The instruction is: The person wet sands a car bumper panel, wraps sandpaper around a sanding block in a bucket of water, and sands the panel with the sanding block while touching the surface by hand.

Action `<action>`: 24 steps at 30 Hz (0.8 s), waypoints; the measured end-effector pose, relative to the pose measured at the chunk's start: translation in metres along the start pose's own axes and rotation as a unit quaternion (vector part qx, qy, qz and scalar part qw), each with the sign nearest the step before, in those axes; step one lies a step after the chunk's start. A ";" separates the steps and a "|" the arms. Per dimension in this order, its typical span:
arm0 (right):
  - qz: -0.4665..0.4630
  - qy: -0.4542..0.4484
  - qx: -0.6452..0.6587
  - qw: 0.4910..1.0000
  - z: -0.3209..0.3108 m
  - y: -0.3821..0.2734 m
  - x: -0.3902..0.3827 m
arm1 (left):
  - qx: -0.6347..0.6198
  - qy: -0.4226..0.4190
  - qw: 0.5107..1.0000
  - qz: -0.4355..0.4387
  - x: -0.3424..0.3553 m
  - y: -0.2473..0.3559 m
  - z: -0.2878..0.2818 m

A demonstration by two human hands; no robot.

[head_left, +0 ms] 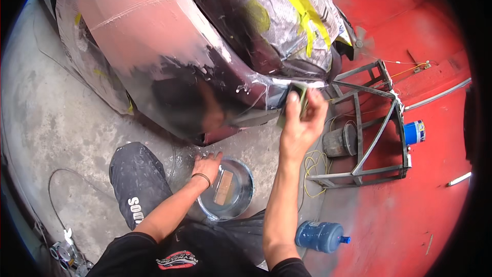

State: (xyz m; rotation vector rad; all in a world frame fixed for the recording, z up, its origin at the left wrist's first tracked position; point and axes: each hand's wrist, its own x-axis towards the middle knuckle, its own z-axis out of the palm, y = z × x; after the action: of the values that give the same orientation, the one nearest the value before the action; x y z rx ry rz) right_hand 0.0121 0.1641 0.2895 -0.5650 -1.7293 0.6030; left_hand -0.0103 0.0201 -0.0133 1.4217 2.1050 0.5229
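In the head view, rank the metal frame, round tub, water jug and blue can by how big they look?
1. Frame
2. Tub
3. Jug
4. Can

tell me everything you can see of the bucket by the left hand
The bucket is round, open-topped and bluish grey, with a smooth-looking wall; whether plastic or metal is unclear. It stands on the grey floor, right of the left knee. A brown block shows inside, apparently in water. The left hand is at its upper-left rim, seemingly touching.
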 end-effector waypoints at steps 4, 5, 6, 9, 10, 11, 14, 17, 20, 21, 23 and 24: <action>-0.003 -0.005 0.018 1.000 0.000 0.002 -0.009 | 0.023 -0.010 1.000 0.014 0.002 -0.007 -0.002; 0.020 -0.007 0.007 1.000 -0.004 0.007 0.013 | 0.020 -0.008 1.000 0.016 0.004 -0.003 -0.006; 0.060 0.005 0.029 0.998 -0.004 0.014 0.032 | 0.016 -0.009 1.000 0.015 0.003 0.001 -0.007; 0.034 0.022 0.008 0.999 -0.005 0.014 0.014 | 0.013 0.009 1.000 0.013 -0.002 0.000 0.000; 0.011 0.020 -0.002 1.000 -0.009 0.024 -0.004 | 0.017 0.011 1.000 0.011 0.001 -0.004 0.000; 0.033 0.002 0.037 0.999 -0.013 0.026 -0.020 | 0.017 0.017 1.000 0.012 0.006 -0.006 -0.002; -0.003 0.013 0.018 1.000 -0.018 0.034 0.008 | -0.004 0.002 1.000 0.015 0.001 -0.002 0.000; 0.049 0.015 -0.004 0.999 -0.018 0.037 0.031 | 0.004 0.006 1.000 0.011 0.003 0.001 -0.002; 0.038 0.004 0.050 0.998 -0.023 0.026 -0.024 | 0.010 -0.008 1.000 0.013 -0.001 -0.001 -0.003; 0.012 -0.005 0.046 0.999 -0.021 0.030 -0.019 | 0.002 -0.015 1.000 0.008 0.002 -0.004 -0.006; -0.001 0.006 -0.022 1.000 -0.030 0.047 0.010 | 0.006 -0.008 1.000 0.017 0.005 -0.001 -0.009; 0.017 0.022 -0.081 0.996 -0.040 0.059 0.034 | 0.008 -0.005 1.000 0.019 0.001 0.001 -0.007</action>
State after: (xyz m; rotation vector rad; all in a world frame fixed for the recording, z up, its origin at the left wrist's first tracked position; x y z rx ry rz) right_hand 0.0466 0.2353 0.2835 -0.7174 -1.7405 0.4729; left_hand -0.0140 0.0209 -0.0077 1.4727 2.0834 0.5137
